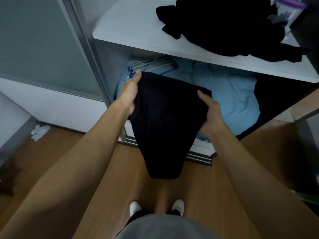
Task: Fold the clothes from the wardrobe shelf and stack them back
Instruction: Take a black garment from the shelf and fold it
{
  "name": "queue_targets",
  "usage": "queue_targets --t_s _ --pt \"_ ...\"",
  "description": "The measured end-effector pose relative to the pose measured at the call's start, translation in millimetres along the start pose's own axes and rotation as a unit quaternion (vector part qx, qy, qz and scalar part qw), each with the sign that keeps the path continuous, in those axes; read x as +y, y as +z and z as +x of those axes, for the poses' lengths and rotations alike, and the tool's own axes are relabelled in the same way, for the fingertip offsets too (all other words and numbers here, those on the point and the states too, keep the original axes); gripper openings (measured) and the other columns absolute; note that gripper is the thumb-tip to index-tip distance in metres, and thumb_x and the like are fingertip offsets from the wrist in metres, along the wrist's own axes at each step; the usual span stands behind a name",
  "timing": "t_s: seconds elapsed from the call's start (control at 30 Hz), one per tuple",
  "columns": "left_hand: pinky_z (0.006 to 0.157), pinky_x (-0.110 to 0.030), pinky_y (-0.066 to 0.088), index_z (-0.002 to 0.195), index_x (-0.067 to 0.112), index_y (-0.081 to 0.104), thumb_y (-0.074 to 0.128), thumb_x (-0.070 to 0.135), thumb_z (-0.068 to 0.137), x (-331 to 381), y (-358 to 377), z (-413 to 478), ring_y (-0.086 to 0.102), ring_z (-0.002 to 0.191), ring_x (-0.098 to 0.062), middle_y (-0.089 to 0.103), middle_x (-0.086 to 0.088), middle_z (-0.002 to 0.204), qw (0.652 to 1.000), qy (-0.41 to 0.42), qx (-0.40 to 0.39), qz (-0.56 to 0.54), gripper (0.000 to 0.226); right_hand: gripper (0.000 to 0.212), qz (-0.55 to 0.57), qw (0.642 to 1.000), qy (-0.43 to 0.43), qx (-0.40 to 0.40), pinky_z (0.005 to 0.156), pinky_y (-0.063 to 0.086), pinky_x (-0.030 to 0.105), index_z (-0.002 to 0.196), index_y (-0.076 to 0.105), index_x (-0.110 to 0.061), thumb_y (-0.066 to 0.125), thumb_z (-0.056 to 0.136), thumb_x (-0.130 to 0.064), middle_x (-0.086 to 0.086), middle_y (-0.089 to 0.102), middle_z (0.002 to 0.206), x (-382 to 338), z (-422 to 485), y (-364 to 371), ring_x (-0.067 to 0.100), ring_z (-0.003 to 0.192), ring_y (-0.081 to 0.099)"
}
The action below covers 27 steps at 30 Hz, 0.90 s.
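A black garment (165, 121) hangs folded in front of me, below the white wardrobe shelf (131, 23). My left hand (129, 94) grips its upper left edge, thumb on top. On the right edge, my right hand (209, 114) holds it with the fingers underneath. The garment's lower end droops toward the floor. A loose heap of black clothes (224, 26) lies unfolded on the right part of the shelf.
Under the shelf lies a light blue bedding bundle (229, 94) with several hangers (151, 64) on it. A grey sliding door (39, 42) stands at left, its track (198, 156) on the wooden floor (72, 152). A crumpled white item (38, 131) lies by the wall.
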<state>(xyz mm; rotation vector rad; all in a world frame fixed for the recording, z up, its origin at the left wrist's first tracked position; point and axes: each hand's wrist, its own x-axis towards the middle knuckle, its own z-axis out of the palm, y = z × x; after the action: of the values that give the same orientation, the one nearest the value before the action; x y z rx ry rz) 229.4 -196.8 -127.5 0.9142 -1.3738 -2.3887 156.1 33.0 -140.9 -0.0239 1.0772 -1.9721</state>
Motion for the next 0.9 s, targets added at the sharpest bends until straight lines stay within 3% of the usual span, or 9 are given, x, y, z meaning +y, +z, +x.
queue_targets --t_s 0.07,0.17,0.23,0.3,0.4,0.53,0.67,0.8,0.9 --pt "0.087 -0.038 0.057 0.111 0.015 0.074 0.049 0.063 0.093 -0.7 -18.6 2.2 0.072 0.101 -0.026 0.077 -0.009 0.105 0.995 -0.030 0.007 0.098 0.057 0.043 0.022 1.000 -0.001 0.000 0.091 0.055 0.036 0.118 0.073 -0.010 0.074 0.084 -0.036 0.010 0.070 0.122 -5.6 0.5 1.7 0.024 0.111 0.068" --pt "0.071 -0.034 0.048 0.090 0.023 0.076 0.033 0.078 0.088 -7.2 -44.7 1.1 0.070 0.083 -0.016 0.077 0.008 0.079 0.962 -0.026 0.043 0.267 0.070 0.040 0.018 0.999 0.010 0.034 0.087 0.057 0.036 0.118 0.073 -0.010 0.068 0.089 -0.038 0.011 0.070 0.122 -8.2 2.9 -2.1 0.025 0.109 0.069" --pt "0.070 -0.034 0.046 0.095 0.022 0.076 0.032 0.087 0.079 -20.0 -55.0 -0.2 0.069 0.086 -0.016 0.078 0.007 0.082 0.954 -0.056 0.032 0.292 0.080 0.042 0.012 0.999 0.023 0.047 0.089 0.057 0.037 0.119 0.072 -0.009 0.064 0.092 -0.040 0.012 0.069 0.124 -7.6 3.6 -3.6 0.026 0.111 0.068" --pt "0.081 -0.033 0.049 0.109 0.029 0.074 0.046 0.089 0.073 -36.7 -56.2 -5.4 0.070 0.099 -0.013 0.077 0.009 0.099 0.959 -0.094 -0.031 0.267 0.075 0.048 0.008 0.998 0.045 0.050 0.093 0.056 0.039 0.122 0.070 -0.007 0.059 0.094 -0.045 0.014 0.067 0.128 -5.1 4.7 -1.4 0.028 0.116 0.066" --pt "0.093 -0.028 0.051 0.121 0.027 0.068 0.070 0.058 0.082 -60.2 -47.1 -11.3 0.067 0.112 -0.011 0.074 0.007 0.115 0.977 -0.101 -0.096 0.162 0.050 0.064 0.018 0.996 0.071 0.047 0.086 0.058 0.043 0.121 0.066 -0.005 0.050 0.094 -0.060 0.018 0.068 0.123 -7.0 9.2 2.1 0.032 0.111 0.068" --pt "0.091 -0.031 0.055 0.124 0.009 0.065 0.068 0.027 0.092 -57.5 -31.6 -12.0 0.069 0.111 -0.020 0.073 -0.007 0.119 0.994 -0.047 -0.085 0.051 0.037 0.078 0.037 0.999 0.034 0.010 0.096 0.054 0.042 0.134 0.059 -0.008 0.057 0.086 -0.069 0.015 0.066 0.129 -20.8 3.4 -3.3 0.030 0.118 0.064" --pt "0.086 -0.032 0.058 0.118 0.010 0.069 0.062 0.032 0.096 -48.9 -18.3 -11.5 0.069 0.111 -0.022 0.072 -0.009 0.119 0.994 -0.059 -0.089 -0.009 0.032 0.053 -0.101 0.993 0.018 0.066 0.081 0.059 0.030 0.124 0.067 -0.014 0.072 0.083 -0.047 0.010 0.072 0.119 3.3 -11.3 -16.7 0.022 0.108 0.070" --pt "0.098 -0.035 0.053 0.128 0.009 0.065 0.056 0.048 0.096 -49.1 -25.3 -13.8 0.063 0.121 -0.024 0.066 -0.011 0.131 0.987 -0.085 -0.117 -0.067 0.051 0.036 -0.072 0.989 0.020 0.125 0.079 0.059 0.035 0.122 0.068 -0.004 0.068 0.091 -0.024 0.015 0.073 0.113 3.3 -10.8 -14.0 0.028 0.098 0.072" --pt "0.081 -0.034 0.060 0.115 0.016 0.076 0.054 0.064 0.091 -54.2 -31.1 -16.7 0.069 0.111 -0.022 0.071 -0.007 0.123 0.987 -0.114 -0.107 -0.030 0.057 0.029 -0.064 0.988 0.033 0.134 0.073 0.060 0.033 0.117 0.068 -0.004 0.064 0.093 -0.019 0.011 0.074 0.099 -7.4 -5.2 -5.6 0.023 0.084 0.072"
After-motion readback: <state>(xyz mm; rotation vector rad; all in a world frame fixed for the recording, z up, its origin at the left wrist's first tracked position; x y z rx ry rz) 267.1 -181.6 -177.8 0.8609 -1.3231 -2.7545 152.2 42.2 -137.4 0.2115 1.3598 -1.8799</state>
